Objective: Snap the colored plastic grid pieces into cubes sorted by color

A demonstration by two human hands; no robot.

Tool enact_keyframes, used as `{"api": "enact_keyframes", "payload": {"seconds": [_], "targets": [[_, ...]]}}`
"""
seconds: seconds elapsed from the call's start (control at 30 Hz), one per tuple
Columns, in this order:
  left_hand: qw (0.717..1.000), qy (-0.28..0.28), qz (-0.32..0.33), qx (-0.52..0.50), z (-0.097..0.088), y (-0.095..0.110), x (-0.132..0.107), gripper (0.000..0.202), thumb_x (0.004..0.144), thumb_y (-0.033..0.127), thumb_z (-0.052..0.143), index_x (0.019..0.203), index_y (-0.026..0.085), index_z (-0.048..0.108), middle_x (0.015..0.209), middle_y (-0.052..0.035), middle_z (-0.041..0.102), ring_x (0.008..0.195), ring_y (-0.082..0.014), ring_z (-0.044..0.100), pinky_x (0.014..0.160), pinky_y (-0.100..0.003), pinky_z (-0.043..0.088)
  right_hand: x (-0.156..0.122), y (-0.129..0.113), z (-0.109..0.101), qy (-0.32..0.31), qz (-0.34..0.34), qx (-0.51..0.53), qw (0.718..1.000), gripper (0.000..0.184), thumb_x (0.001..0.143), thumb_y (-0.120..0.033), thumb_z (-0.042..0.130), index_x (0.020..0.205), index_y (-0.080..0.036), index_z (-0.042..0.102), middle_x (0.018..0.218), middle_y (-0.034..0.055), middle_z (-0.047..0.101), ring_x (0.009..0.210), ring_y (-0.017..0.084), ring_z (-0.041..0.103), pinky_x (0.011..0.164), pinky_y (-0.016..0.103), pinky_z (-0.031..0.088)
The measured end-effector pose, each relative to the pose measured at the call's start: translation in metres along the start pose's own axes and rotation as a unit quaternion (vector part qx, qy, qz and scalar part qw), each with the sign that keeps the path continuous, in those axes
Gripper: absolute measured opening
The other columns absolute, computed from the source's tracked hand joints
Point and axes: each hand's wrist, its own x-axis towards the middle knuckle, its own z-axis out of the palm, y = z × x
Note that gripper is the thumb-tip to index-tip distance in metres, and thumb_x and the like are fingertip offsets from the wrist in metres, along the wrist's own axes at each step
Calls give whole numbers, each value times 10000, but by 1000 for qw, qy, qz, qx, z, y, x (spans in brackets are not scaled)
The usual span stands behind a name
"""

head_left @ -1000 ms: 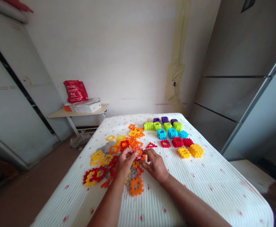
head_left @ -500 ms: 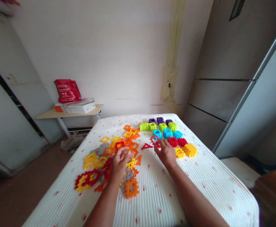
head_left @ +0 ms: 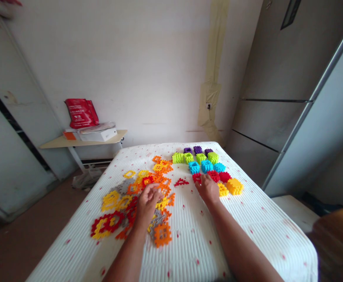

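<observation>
My right hand (head_left: 209, 190) is at the left end of the red row, fingers closed on a red interlocking plastic piece (head_left: 196, 178). Beside it, slightly left, a red triangular piece (head_left: 181, 182) lies flat on the cloth. Over the loose pile hovers my left hand (head_left: 146, 201), fingers loosely curled and apart, with nothing seen in them. Under and around it are orange pieces (head_left: 162, 235), yellow pieces (head_left: 110, 200), grey pieces and a red ring-shaped piece (head_left: 117, 221). The left forearm hides part of the pile.
Stacks stand in colour rows at the right: purple (head_left: 197, 150), lime green (head_left: 200, 158), light blue (head_left: 207, 166), red (head_left: 224, 177) and yellow (head_left: 235, 187). A white quilted cloth (head_left: 247, 235) covers the table. Beyond are a side table (head_left: 53, 143) and a refrigerator (head_left: 265, 125).
The red piece at my right hand was tilted up and now sits lower, level with the red row. My left hand stays over the pile. The view has shifted slightly.
</observation>
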Motion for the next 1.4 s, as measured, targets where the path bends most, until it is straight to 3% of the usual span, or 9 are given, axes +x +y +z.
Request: {"api": "enact_keyframes", "payload": {"seconds": [0.43,0.57,0.67,0.73,0.8,0.9,1.03,1.17,1.4], "targets": [[997,57,54,10,-4,7,-1,277,729,371,589,910,162,572,625,12,606,607,-136,609,610,-249,482,0,0,1,-21,3,-4,1000,229,854,-287,464,928,-133,617,910,129,623,718,187,617,534,257,371],[984,152,78,43,-14,9,2,257,721,370,578,855,151,599,598,2,611,588,-142,604,591,-249,473,-1,-2,-3,-25,8,-6,1000,234,851,-309,476,932,-135,611,909,115,620,709,175,607,516,244,342],[962,244,96,83,-28,10,7,253,713,378,576,828,155,611,595,4,613,566,-146,590,586,-257,464,-4,-5,-7,12,-19,-7,1000,232,857,-326,472,953,-162,606,910,88,618,736,169,594,513,237,317],[945,271,113,142,-39,9,11,231,712,365,568,819,169,632,633,-7,635,603,-162,598,625,-274,467,-6,-8,-8,44,-55,3,997,224,876,-315,442,944,-182,609,902,70,619,743,161,584,520,236,306],[927,257,127,241,-47,7,15,183,704,328,562,779,191,657,706,-30,661,677,-187,609,682,-298,467,-9,-12,-7,56,-101,17,993,227,890,-286,413,905,-189,618,893,59,620,746,151,574,540,237,307],[885,178,123,413,-51,3,18,156,704,268,542,740,212,683,803,-60,685,784,-228,603,761,-344,447,-14,-19,-3,35,-161,30,986,235,889,-254,410,842,-183,629,851,53,618,730,143,565,553,238,305],[811,117,93,565,-42,2,17,256,758,280,492,911,232,691,973,-80,676,924,-272,556,803,-399,405,-20,-27,2,-1,-207,45,977,246,890,-251,408,817,-183,633,805,50,611,683,132,551,548,233,300],[777,66,63,623,-32,2,12,333,780,370,484,1061,297,648,1071,-89,634,1048,-314,488,829,-466,361,-22,-30,5,-9,-231,54,971,266,902,-251,384,811,-183,624,803,49,606,689,128,553,562,227,306],[744,33,25,667,-25,0,6,392,788,477,443,1097,314,622,1076,-115,607,1051,-329,468,844,-514,327,-24,-30,4,1,-246,65,967,265,902,-238,388,779,-176,615,780,41,599,668,111,546,563,220,302]]}}
